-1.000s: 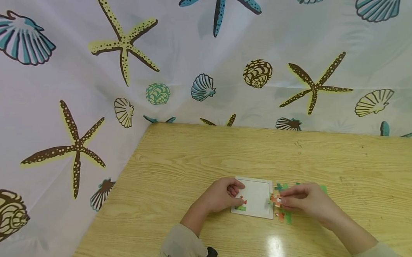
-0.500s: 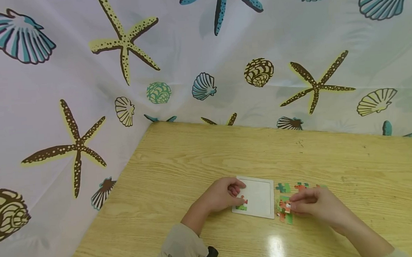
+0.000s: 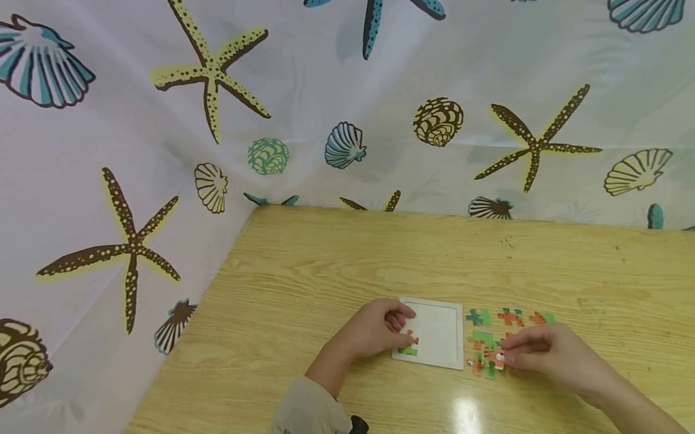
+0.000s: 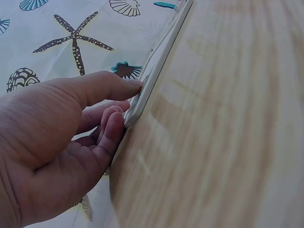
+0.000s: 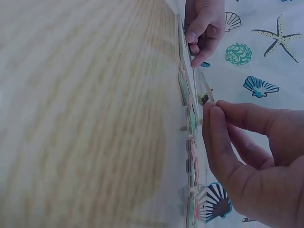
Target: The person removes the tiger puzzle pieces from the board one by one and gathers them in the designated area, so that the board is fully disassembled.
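Note:
My left hand (image 3: 377,328) holds the left rim of a white square puzzle tray (image 3: 458,336), its thumb over the top and other fingers curled by the edge. Beside the thumb, a green and red puzzle piece (image 3: 409,351) lies in the tray's near left corner. My right hand (image 3: 552,357) pinches an orange and white puzzle piece (image 3: 499,358) between thumb and fingertips. That piece (image 5: 208,90) is seen almost edge-on in the right wrist view, raised over the row of loose pieces (image 5: 191,154). In the head view it overlaps the nearer loose pieces.
Several loose puzzle pieces (image 3: 509,317) lie in rough rows right of the tray on the wooden table (image 3: 326,257). A white cloth (image 3: 380,169) printed with shells and starfish stands along the back and left. A black object (image 3: 355,431) shows at the left sleeve (image 3: 310,412).
My right hand has moved right and toward me, carrying the held puzzle piece from the tray's right edge to over the loose pieces. The left hand has stayed at the tray.

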`<state>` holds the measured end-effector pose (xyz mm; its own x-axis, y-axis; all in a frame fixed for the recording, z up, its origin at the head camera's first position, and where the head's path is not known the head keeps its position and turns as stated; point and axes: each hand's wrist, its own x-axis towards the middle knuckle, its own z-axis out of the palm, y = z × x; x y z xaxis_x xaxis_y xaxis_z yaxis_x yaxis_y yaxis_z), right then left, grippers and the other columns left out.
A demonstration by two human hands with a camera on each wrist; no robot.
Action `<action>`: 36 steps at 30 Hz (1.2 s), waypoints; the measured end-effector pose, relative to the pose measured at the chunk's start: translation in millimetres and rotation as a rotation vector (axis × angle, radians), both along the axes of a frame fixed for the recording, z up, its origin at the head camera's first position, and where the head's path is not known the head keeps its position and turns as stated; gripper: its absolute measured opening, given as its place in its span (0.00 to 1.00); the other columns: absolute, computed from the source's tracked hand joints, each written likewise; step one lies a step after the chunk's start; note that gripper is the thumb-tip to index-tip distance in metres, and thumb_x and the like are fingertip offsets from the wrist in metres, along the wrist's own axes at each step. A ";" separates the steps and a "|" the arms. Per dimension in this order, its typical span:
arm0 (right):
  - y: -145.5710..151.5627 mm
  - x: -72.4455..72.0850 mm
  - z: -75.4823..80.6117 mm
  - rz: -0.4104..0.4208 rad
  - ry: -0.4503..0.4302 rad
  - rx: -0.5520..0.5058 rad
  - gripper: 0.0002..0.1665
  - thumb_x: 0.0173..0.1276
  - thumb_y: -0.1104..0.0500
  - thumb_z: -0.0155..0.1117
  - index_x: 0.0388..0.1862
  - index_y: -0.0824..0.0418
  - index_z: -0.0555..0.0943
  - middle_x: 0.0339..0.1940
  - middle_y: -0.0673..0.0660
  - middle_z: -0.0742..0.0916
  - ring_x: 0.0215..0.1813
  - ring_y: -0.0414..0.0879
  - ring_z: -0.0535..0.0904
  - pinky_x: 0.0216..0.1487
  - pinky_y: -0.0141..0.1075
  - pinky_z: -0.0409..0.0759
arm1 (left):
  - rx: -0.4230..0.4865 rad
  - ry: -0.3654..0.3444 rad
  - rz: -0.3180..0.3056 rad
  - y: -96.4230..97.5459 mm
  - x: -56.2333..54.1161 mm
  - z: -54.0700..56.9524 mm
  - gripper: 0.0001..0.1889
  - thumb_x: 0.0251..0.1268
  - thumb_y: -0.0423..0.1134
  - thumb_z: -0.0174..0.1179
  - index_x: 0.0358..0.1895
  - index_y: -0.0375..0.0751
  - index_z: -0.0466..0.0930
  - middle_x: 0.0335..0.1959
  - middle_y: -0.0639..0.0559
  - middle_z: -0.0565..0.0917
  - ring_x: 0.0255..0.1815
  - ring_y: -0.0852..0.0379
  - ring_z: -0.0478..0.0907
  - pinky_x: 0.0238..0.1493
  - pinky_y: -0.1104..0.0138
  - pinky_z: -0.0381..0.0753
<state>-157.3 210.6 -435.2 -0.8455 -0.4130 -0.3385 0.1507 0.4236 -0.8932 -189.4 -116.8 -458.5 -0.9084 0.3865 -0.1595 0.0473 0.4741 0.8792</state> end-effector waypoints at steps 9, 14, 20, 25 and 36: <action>11.2 4.6 0.1 -0.004 0.011 0.065 0.26 0.66 0.53 0.71 0.55 0.71 0.81 0.46 0.58 0.90 0.44 0.41 0.86 0.44 0.32 0.83 | 0.000 -0.003 -0.008 1.9 0.5 0.5 0.18 0.56 0.33 0.73 0.50 0.35 0.82 0.37 0.49 0.77 0.37 0.57 0.71 0.41 0.70 0.73; 16.0 6.4 0.0 0.001 0.002 0.049 0.26 0.67 0.55 0.70 0.55 0.73 0.81 0.45 0.58 0.90 0.44 0.39 0.86 0.44 0.32 0.84 | -0.003 -0.004 -0.002 1.9 0.5 1.1 0.18 0.56 0.33 0.73 0.50 0.36 0.82 0.37 0.49 0.76 0.37 0.57 0.71 0.41 0.70 0.73; 22.0 6.5 -1.0 0.005 -0.008 0.052 0.27 0.67 0.54 0.71 0.55 0.74 0.81 0.45 0.57 0.90 0.43 0.38 0.86 0.45 0.31 0.84 | 0.000 -0.007 0.000 1.1 0.0 0.8 0.17 0.56 0.33 0.73 0.50 0.36 0.83 0.37 0.50 0.76 0.37 0.57 0.71 0.41 0.70 0.73; 26.9 6.4 -1.5 0.009 0.000 0.053 0.26 0.66 0.55 0.71 0.54 0.74 0.81 0.45 0.58 0.90 0.44 0.38 0.86 0.45 0.31 0.84 | -0.001 -0.010 0.002 0.2 -0.5 1.5 0.18 0.57 0.33 0.72 0.50 0.36 0.83 0.37 0.50 0.77 0.37 0.57 0.71 0.42 0.69 0.73; 33.5 3.5 -1.0 0.017 0.010 0.101 0.22 0.68 0.59 0.68 0.54 0.75 0.81 0.46 0.59 0.90 0.43 0.38 0.86 0.43 0.30 0.83 | -0.010 -0.004 -0.003 -0.2 -0.7 1.4 0.18 0.57 0.34 0.72 0.51 0.37 0.82 0.38 0.51 0.77 0.38 0.57 0.72 0.43 0.69 0.74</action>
<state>-153.8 244.0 -436.2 -0.8421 -0.3911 -0.3713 0.1345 0.5143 -0.8470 -190.1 -117.0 -457.1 -0.9067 0.3873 -0.1671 0.0449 0.4825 0.8748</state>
